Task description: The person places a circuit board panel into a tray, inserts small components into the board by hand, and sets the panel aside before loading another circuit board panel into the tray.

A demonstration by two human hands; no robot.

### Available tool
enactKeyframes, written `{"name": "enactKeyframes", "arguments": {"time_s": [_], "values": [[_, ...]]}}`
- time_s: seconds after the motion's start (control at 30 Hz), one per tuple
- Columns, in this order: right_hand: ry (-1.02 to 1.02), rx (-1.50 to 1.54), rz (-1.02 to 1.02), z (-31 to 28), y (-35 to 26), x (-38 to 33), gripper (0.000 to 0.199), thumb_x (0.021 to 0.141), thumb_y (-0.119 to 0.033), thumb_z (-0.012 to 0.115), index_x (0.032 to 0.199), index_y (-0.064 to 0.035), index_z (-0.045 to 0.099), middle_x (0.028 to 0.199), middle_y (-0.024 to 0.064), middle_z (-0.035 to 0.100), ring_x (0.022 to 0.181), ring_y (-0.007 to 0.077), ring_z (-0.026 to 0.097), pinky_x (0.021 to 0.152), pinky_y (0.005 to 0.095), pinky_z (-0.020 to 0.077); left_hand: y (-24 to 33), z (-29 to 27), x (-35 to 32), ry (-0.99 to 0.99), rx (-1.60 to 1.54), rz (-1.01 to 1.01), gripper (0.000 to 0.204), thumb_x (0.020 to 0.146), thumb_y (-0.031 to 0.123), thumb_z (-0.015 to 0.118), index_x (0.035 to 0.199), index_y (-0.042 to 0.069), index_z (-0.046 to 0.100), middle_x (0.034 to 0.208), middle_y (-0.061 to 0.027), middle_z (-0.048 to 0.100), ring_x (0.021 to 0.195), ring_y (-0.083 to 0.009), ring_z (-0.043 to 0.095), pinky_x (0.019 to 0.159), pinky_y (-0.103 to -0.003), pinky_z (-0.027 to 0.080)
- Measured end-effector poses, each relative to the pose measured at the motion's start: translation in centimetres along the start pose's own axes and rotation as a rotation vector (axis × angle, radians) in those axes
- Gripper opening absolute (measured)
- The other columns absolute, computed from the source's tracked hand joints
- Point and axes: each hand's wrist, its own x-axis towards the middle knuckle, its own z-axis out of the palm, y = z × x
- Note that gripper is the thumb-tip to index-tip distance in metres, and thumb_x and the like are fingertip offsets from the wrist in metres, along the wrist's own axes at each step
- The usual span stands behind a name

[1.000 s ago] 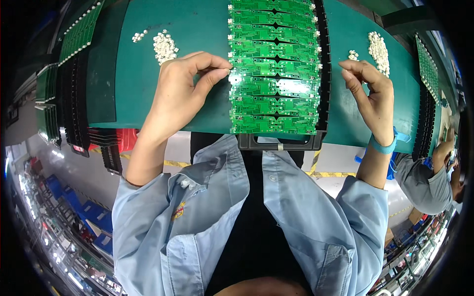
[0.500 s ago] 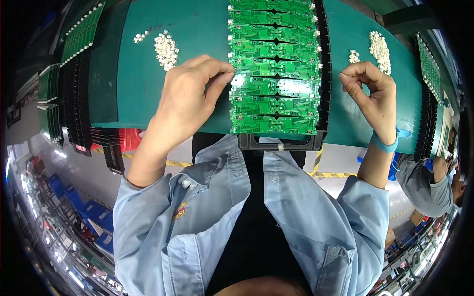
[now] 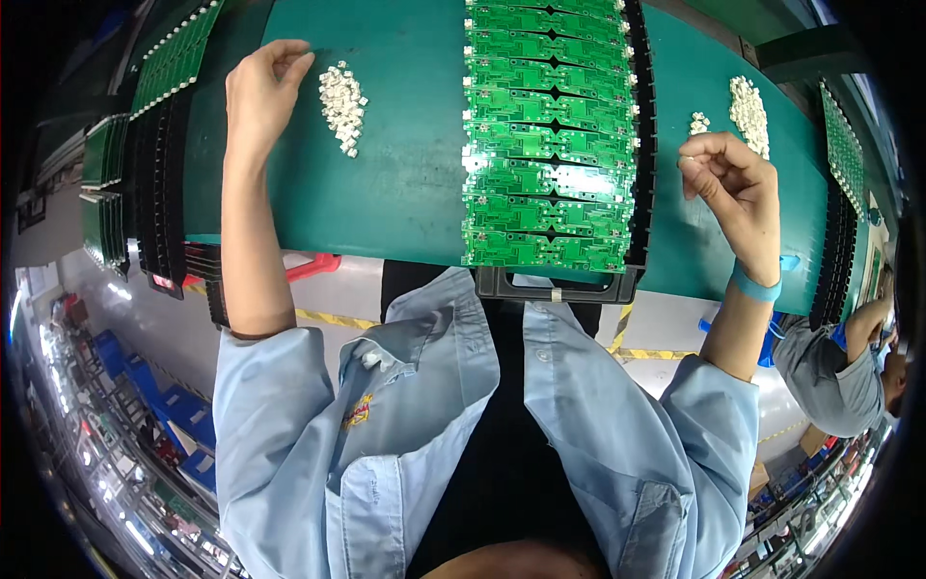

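Observation:
A panel of green circuit boards [image 3: 540, 145] lies in the middle of the table, with small white connectors along its left and right edges. My left hand [image 3: 258, 101] is over the table, left of a pile of white connectors [image 3: 342, 108]. Its thumb and forefinger are pinched together; whatever is between them is too small to make out. Right of the panel, my right hand [image 3: 741, 188] is closed in a pinch, with a tiny white connector at its fingertips. Beyond this hand lie a small cluster of connectors [image 3: 699, 123] and a bigger pile [image 3: 748, 114].
A black slotted rack side [image 3: 638, 145] runs along the panel's right edge, and a black frame handle [image 3: 558, 286] juts from the table's near edge. Racks of green boards [image 3: 176, 60] stand at far left, others [image 3: 841, 145] at far right. Another person [image 3: 830, 372] is at right.
My left hand has gone from the panel's left edge to the left side of the connector pile. My right hand stays pinched in nearly the same place. The view has shifted slightly.

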Motion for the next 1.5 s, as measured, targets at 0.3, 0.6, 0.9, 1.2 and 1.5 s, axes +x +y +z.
{"name": "enactKeyframes", "arguments": {"time_s": [0.3,0.6,0.9,1.2,1.5], "values": [[-0.029,0.034,0.119,0.7,0.2,-0.1,0.009,0.079,0.006,0.059,0.087,0.0039,0.062,0.073,0.0064,0.061,0.057,0.0092,0.053,0.054,0.0167,0.0426,-1.0,0.9,0.8,-0.070,0.059,-0.042,0.015,0.080,0.007,0.060,0.090,-0.002,0.065,0.070,-0.0049,0.062,0.058,-0.0111,0.051,0.057,-0.023,0.042],[-0.064,-0.218,-0.110,1.3,0.1,0.0,0.008,0.077,0.007,0.058,0.081,0.0032,0.063,0.065,0.0028,0.060,0.054,0.0092,0.053,0.050,0.0174,0.0408,-1.2,0.6,1.0,-0.074,0.007,-0.015,0.014,0.081,0.006,0.060,0.091,-0.003,0.064,0.072,-0.0039,0.062,0.060,-0.0103,0.051,0.058,-0.021,0.042],[-0.051,-0.126,-0.047,2.0,-0.5,0.0,0.005,0.077,0.006,0.059,0.074,0.0027,0.061,0.060,0.0016,0.056,0.049,0.0073,0.050,0.047,0.0168,0.0393,0.4,-0.5,0.0,-0.078,-0.446,-0.047,0.018,0.084,0.009,0.059,0.097,-0.003,0.064,0.078,-0.0048,0.061,0.068,-0.0093,0.053,0.067,-0.019,0.044],[-0.131,-0.087,0.121,1.6,-1.1,0.2,0.004,0.079,0.005,0.058,0.078,0.0018,0.060,0.063,0.0020,0.055,0.052,0.0071,0.049,0.049,0.0163,0.0404,2.7,-1.1,-1.9,-0.193,-0.608,-0.039,0.019,0.084,0.009,0.061,0.097,-0.003,0.064,0.080,-0.0060,0.061,0.073,-0.0100,0.055,0.070,-0.019,0.045],[-0.101,-0.054,0.141,2.0,-0.6,0.4,0.003,0.079,0.003,0.059,0.076,0.0014,0.059,0.059,0.0006,0.054,0.046,0.0058,0.048,0.044,0.0150,0.0373,4.4,-1.2,-3.0,-0.251,-0.686,-0.051,0.017,0.083,0.008,0.061,0.095,-0.004,0.064,0.081,-0.0064,0.062,0.073,-0.0104,0.056,0.070,-0.019,0.045]]}}
